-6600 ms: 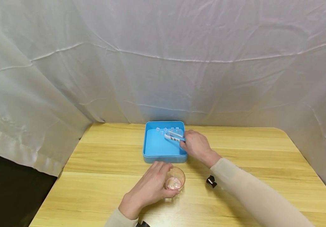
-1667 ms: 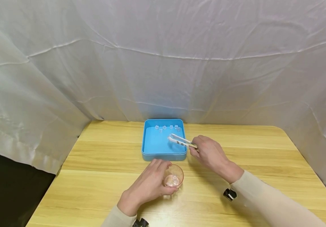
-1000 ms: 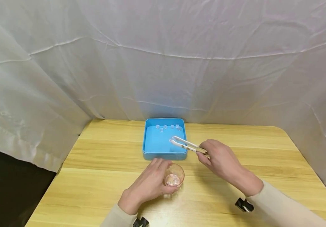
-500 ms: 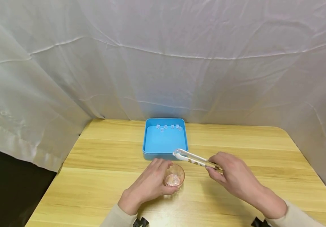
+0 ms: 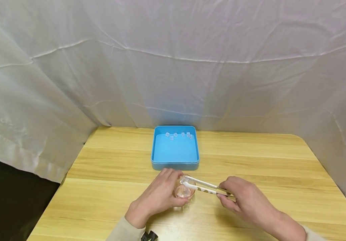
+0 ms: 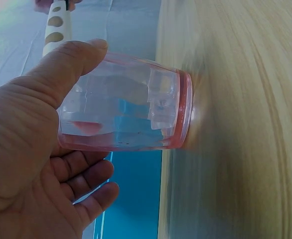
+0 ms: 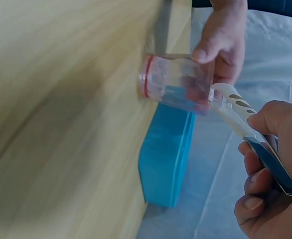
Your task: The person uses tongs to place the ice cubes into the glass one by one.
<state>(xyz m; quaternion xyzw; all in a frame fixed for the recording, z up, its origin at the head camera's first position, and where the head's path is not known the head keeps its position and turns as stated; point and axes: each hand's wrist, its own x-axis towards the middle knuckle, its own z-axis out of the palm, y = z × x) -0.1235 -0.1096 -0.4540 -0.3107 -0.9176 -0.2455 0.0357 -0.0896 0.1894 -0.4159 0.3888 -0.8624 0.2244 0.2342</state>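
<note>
My left hand (image 5: pixel 154 197) grips a clear, pink-tinted cup (image 6: pixel 131 104) around its side, and the cup stands upright on the table. Several clear ice-like cubes (image 6: pixel 162 102) lie at its bottom. In my right hand (image 5: pixel 248 202) is a pair of tongs (image 5: pixel 203 187) with white, brown-spotted arms, pinched between thumb and fingers. The tong tips are over the cup's mouth, with a clear cube (image 5: pixel 184 180) between them. Behind the cup, a blue tray (image 5: pixel 176 166) holds several more clear cubes (image 5: pixel 171 138) along its back side.
The wooden table (image 5: pixel 109 194) reaches back to a pale grey fabric curtain (image 5: pixel 173 83), which also hangs at both sides. A dark area (image 5: pixel 10 201) lies beyond the table's left edge.
My right hand has brought the tongs and a cube from the blue tray toward me, to the cup's mouth. The left hand and cup have stayed in place.
</note>
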